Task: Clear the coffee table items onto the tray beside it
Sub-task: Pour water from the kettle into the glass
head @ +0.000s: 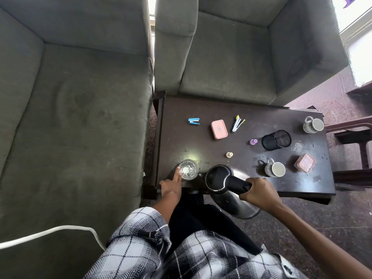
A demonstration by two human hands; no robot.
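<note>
Both hands busy: R hand clamps kettle handle, spout tipped at glass, prob. pouring; L hand, finger straight, steadies glass left of kettle. Mug right of kettle untouched.

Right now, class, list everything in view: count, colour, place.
Coffee table: one, dark brown, before armchairs.
Armchairs: two, grey, far side.
Kettle: one, steel and black, near edge.
Glass: one, clear, near left corner.
Mugs: two, grey, right side.
Boxes: two, pink, centre and right.
Pen cup: one, black mesh, tipped, right.
Small bottles: two, purple and cream, centre.
Stapler: one, blue, far left.
Clip tool: one, white and yellow, far centre.
Cable: one, white, on left armchair.
Left hand: finger touches the glass.
Right hand: grips the kettle's handle.
</note>
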